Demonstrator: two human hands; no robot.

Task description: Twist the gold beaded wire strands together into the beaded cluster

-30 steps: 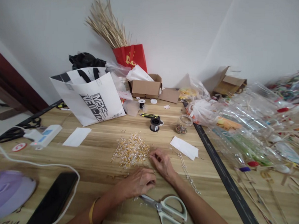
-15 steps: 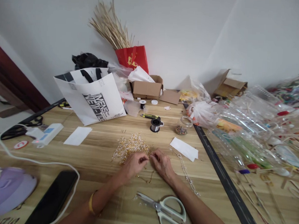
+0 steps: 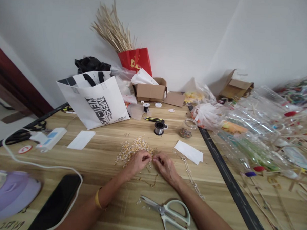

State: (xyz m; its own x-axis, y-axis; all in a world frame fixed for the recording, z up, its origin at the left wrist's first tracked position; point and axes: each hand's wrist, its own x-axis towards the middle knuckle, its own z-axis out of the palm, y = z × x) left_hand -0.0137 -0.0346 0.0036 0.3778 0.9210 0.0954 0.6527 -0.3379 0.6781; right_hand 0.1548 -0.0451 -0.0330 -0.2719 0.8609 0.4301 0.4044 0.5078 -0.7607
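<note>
My left hand (image 3: 139,163) and my right hand (image 3: 165,167) meet almost fingertip to fingertip over the table, both closed in a pinch. What they hold is too small to make out. Behind and left of them lies a loose heap of gold and clear beaded pieces (image 3: 131,148). A thin gold chain (image 3: 150,184) rests on the wood just below my hands. To the right of my right hand is a silvery beaded chain (image 3: 190,177). Scissors (image 3: 162,209) with pale green handles lie between my forearms, blades slightly apart.
Beyond the heap stand a spool of wire (image 3: 159,129) and a glass jar of beads (image 3: 187,129). White paper slips (image 3: 189,151) lie nearby. A white shopping bag (image 3: 110,103) and a cardboard box (image 3: 150,92) stand behind. At left are a phone (image 3: 56,202) and power strip (image 3: 52,140); plastic bottles (image 3: 259,143) crowd the right.
My hands have drawn closer together, fingertips almost touching. My left hand has shifted slightly up. The gold chain on the table shows more of its length.
</note>
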